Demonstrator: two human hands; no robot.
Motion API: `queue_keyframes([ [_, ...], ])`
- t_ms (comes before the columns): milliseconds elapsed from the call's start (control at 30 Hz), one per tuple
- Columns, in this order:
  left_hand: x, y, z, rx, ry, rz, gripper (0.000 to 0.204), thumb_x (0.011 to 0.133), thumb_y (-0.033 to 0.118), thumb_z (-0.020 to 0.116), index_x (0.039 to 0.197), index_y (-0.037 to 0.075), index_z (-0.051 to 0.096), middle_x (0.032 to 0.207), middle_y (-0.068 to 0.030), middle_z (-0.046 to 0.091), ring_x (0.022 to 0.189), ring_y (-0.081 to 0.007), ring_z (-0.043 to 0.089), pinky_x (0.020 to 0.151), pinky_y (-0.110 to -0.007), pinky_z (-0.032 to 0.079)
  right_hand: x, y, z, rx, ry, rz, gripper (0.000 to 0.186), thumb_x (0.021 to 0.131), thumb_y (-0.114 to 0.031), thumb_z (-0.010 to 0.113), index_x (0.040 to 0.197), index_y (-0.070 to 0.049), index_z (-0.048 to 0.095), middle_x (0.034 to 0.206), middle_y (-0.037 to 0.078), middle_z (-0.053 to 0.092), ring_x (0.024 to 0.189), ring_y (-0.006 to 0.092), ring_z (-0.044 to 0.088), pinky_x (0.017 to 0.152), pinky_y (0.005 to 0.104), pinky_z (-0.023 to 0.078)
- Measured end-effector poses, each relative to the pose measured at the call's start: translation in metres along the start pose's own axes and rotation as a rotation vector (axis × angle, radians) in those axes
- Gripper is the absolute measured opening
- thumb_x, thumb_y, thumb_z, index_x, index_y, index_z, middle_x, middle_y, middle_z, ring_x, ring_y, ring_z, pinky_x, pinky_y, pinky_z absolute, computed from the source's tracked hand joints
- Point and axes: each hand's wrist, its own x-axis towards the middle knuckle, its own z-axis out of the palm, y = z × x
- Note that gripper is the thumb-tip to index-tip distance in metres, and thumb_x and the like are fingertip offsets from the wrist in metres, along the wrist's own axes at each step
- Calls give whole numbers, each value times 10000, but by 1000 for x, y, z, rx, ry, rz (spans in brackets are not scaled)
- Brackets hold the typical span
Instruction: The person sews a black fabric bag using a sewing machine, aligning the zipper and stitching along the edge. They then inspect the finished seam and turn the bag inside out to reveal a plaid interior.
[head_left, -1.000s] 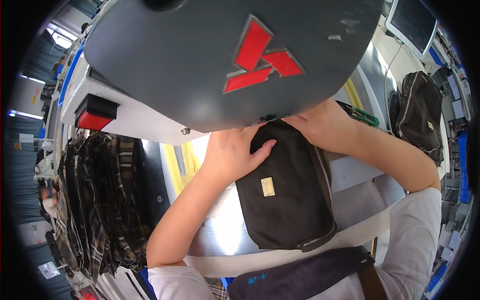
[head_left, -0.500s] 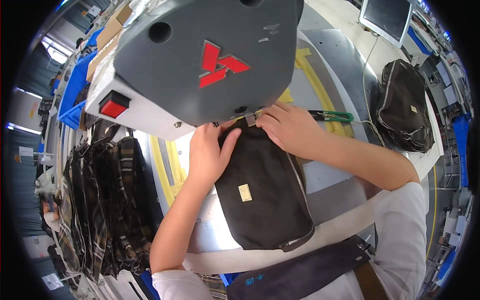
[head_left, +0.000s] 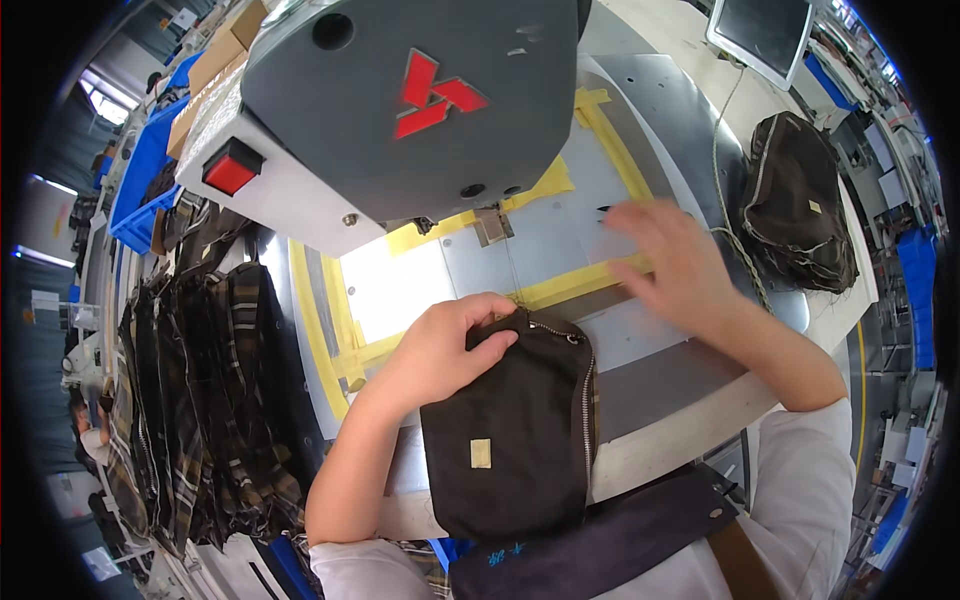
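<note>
My left hand [head_left: 455, 350] is closed on the top end of a dark brown zippered fabric pouch [head_left: 515, 420] with a small pale patch, lying at the front of the work plate. Fine thread runs from the machine's foot area to the pouch's top. My right hand [head_left: 670, 265], blurred, is away from the pouch over the right of the taped metal plate [head_left: 555, 235], fingers bent and apart. A small dark pointed tip [head_left: 604, 209] shows by its fingertips; the rest of that object is hidden.
The grey machine head [head_left: 400, 175] overhangs the plate. Dark plaid pieces [head_left: 195, 400] pile at left, below a blue bin [head_left: 140, 215]. Another dark pouch [head_left: 790, 200], a cord [head_left: 725, 150] and a screen [head_left: 760, 35] are at right. A person [head_left: 90, 430] works far left.
The pouch has come out from under the machine head toward me, with my left hand on it. My right hand has left the pouch and moved right, where green-handled snips showed earlier.
</note>
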Motion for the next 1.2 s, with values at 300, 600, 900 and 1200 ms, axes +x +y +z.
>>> queue_keyframes([
  [300, 4, -6, 0, -40, -11, 44, 200, 896, 99, 650, 1056, -20, 628, 833, -15, 635, 754, -66, 517, 696, -238, 450, 9, 32, 2, -168, -131, -89, 195, 824, -148, 636, 994, -60, 599, 945, 81, 588, 877, 259, 594, 715, 355, 501],
  [600, 4, -5, -3, -95, -30, 41, 176, 896, 76, 640, 1044, -19, 634, 815, -3, 629, 751, -62, 519, 695, -236, 451, 56, -17, 5, -165, -270, -405, 228, 842, -301, 664, 891, -98, 573, 811, 22, 537, 783, 195, 584, 672, 326, 480],
  [900, 5, -6, -6, -160, -49, 34, 206, 888, 122, 635, 1048, -6, 650, 823, -70, 664, 729, -125, 573, 707, -275, 473, 64, -11, 37, -213, -297, -607, 185, 858, -291, 641, 836, -120, 574, 778, 5, 561, 785, 167, 584, 671, 307, 477],
  [1200, 4, -10, -8, -291, -83, -7, 143, 904, 86, 666, 999, -18, 644, 829, 42, 611, 755, -25, 498, 692, -202, 432, 43, 7, 34, -248, -348, -241, 218, 862, -318, 644, 832, -105, 605, 741, 26, 609, 709, 224, 620, 637, 359, 494],
])
